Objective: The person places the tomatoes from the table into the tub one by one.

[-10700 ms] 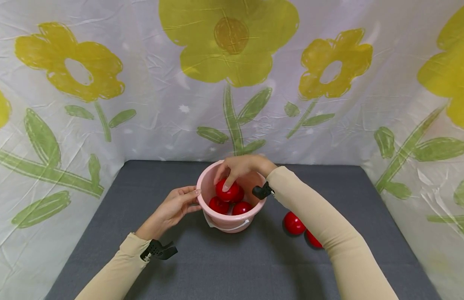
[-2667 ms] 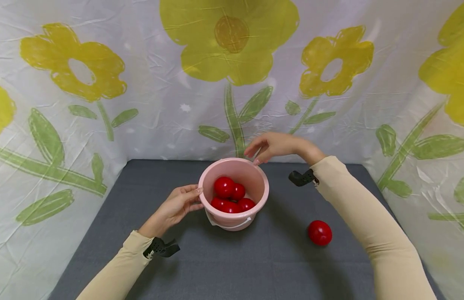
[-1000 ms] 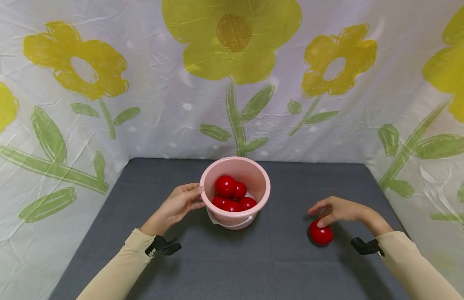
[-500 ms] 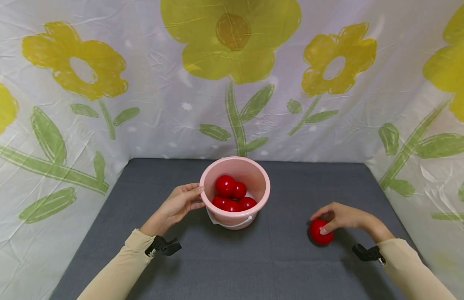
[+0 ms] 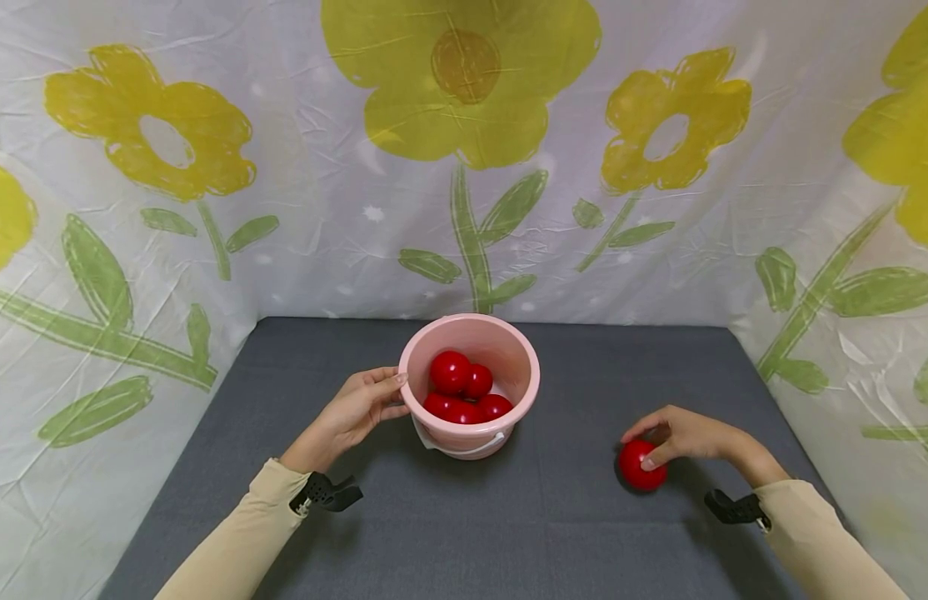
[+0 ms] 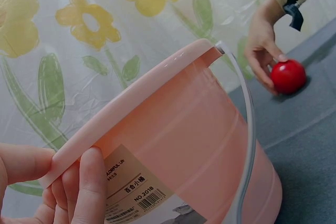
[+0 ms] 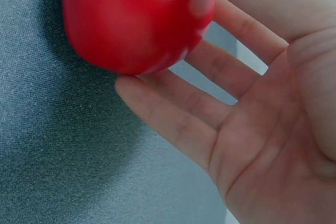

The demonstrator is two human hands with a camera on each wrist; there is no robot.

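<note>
A pink bucket (image 5: pixel 467 429) with a white handle stands mid-table. My left hand (image 5: pixel 356 408) pinches its rim at the left; in the left wrist view the thumb and fingers (image 6: pixel 91 182) clasp the rim from both sides. Several glossy red apples (image 5: pixel 451 372) lie inside the bucket. To the right, one more red apple (image 5: pixel 642 467) rests on the cloth. My right hand (image 5: pixel 685 435) holds this apple between thumb and fingers. In the right wrist view the fingers reach around the apple (image 7: pixel 131 19), and the palm stays apart from it.
Dark grey cloth (image 5: pixel 539 542) covers the table. Behind and at both sides hangs a pale curtain (image 5: pixel 321 233) printed with yellow flowers. The bucket's handle (image 6: pixel 247 129) hangs down its outer side.
My right hand has gone from the bucket to the apple at right and gripped it; the last half second shows hardly any movement. Another table apple has joined those inside. The left hand stays put.
</note>
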